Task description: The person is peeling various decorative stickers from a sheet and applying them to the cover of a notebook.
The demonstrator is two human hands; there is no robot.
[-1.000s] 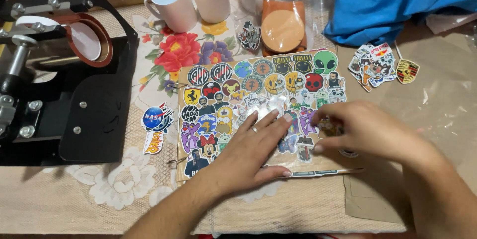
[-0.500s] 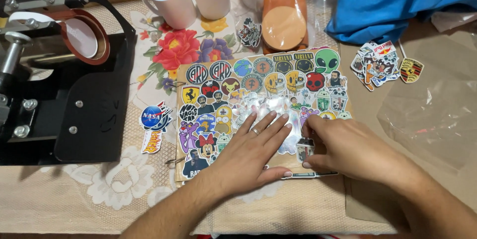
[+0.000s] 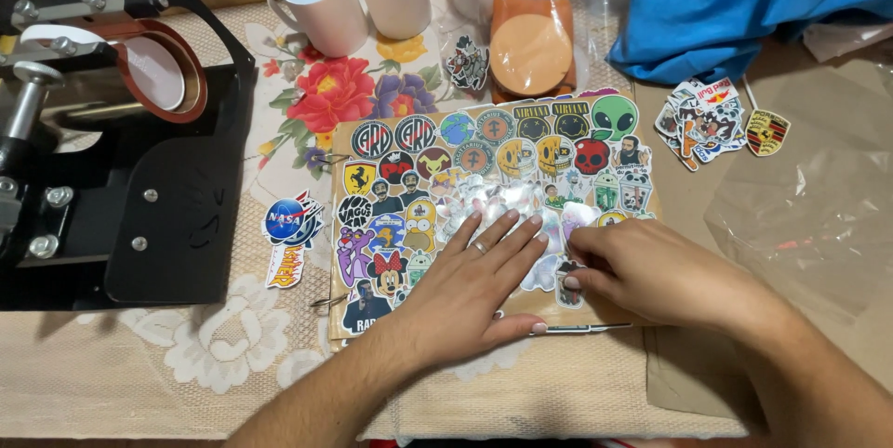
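Right hand (image 3: 665, 273) has slid down-left since earlier, fingers pinching a small sticker (image 3: 569, 288) on the sticker sheet (image 3: 484, 197) (left hand (image 3: 474, 285) flat, open); hasty peeling may tear it.

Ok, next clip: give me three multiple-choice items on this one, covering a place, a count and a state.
1. Where does the black press machine stand?
A. left of the sticker board
B. right of it
C. on it

2. How many white mugs are fully seen side by side behind the board?
A. five
B. two
C. none

3. How does the left hand lie?
A. fist
B. flat, fingers spread
C. gripping a mug

Key: 1 A, it fills the table's left edge. 2 B, two stand together, a third is cut off. 3 B, palm down on the stickers beside the right hand.
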